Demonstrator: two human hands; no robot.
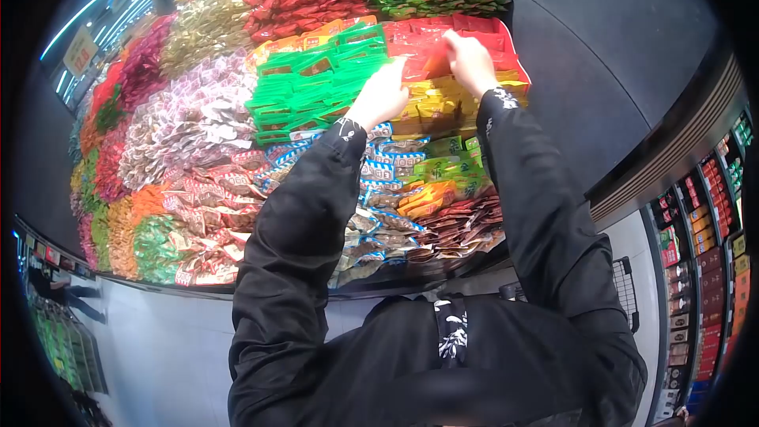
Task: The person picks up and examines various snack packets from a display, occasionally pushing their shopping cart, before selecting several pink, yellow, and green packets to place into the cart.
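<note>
Both arms reach forward over a large display of small snack packets. My right hand is closed at the fingertips on a red packet, above the section of red packets. My left hand is at the border between the green packets and the yellow packets. Its fingers are drawn together and point toward the red packet. What they grip, if anything, is washed out by glare.
Blue-and-white packets and dark red packets lie nearer my body. Pink-white packets are piled to the left. A stocked shelf stands at right, near a wire cart. A person is at far left.
</note>
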